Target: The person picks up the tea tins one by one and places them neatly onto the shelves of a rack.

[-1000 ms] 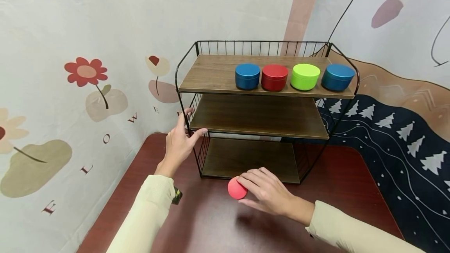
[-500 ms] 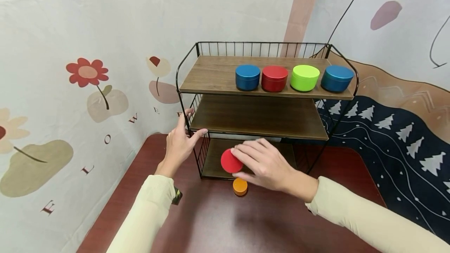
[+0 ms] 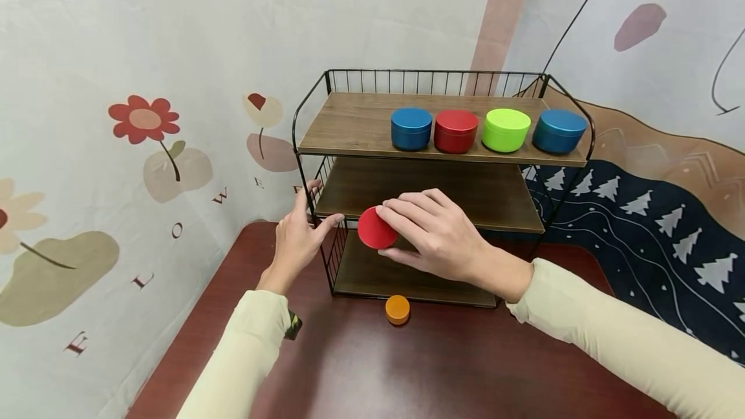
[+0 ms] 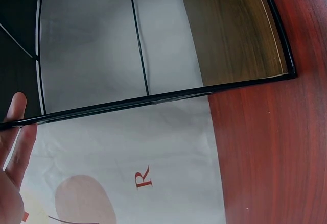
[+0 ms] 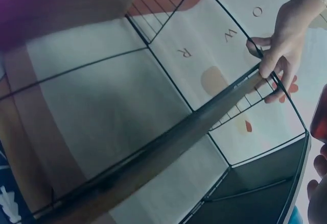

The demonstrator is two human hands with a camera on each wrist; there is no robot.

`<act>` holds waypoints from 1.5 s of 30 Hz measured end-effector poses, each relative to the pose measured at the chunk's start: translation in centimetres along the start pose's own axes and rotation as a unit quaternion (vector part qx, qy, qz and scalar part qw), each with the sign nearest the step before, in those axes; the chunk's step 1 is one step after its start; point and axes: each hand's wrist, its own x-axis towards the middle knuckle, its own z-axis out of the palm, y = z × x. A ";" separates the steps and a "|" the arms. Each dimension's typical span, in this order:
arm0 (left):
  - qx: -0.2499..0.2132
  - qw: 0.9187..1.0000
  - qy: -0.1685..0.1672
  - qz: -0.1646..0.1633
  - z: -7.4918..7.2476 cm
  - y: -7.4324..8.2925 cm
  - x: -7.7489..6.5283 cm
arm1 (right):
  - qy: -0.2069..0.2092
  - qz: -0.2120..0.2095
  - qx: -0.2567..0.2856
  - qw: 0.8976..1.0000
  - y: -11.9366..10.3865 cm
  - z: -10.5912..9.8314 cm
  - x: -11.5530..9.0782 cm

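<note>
My right hand (image 3: 439,238) holds a round red tin (image 3: 376,227) between thumb and fingertips, lid face toward the head camera, in front of the rack's lower and middle levels. A sliver of that red tin (image 5: 320,117) shows at the right edge of the right wrist view. My left hand (image 3: 293,238) grips the black wire side of a three-tier shelf rack (image 3: 421,154) at middle-shelf height, thumb in front and fingers behind. In the left wrist view, fingers of the left hand (image 4: 18,155) lie around the black frame bar (image 4: 153,99).
On the top shelf stand a blue tin (image 3: 410,129), a red tin (image 3: 456,131), a green tin (image 3: 506,130) and another blue tin (image 3: 559,131). A small orange tin (image 3: 398,310) sits on the reddish table (image 3: 361,367) before the rack. Printed cloth (image 3: 174,31) hangs behind.
My right hand has lifted the red tin from low over the table up toward the middle shelf, uncovering the orange tin. The left hand has stayed on the rack.
</note>
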 end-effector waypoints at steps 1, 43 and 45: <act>0.000 1.000 0.000 0.000 0.0 0.0 0.0 | 0.000 -0.001 -0.002 1.000 0.1 -0.1 0.2; 0.009 1.000 0.000 0.013 0.0 0.1 0.0 | 0.058 0.077 -0.069 0.993 5.9 -0.7 8.0; 0.008 1.000 -0.002 0.008 0.1 0.0 0.0 | 0.054 0.090 -0.068 0.992 6.0 -0.7 8.3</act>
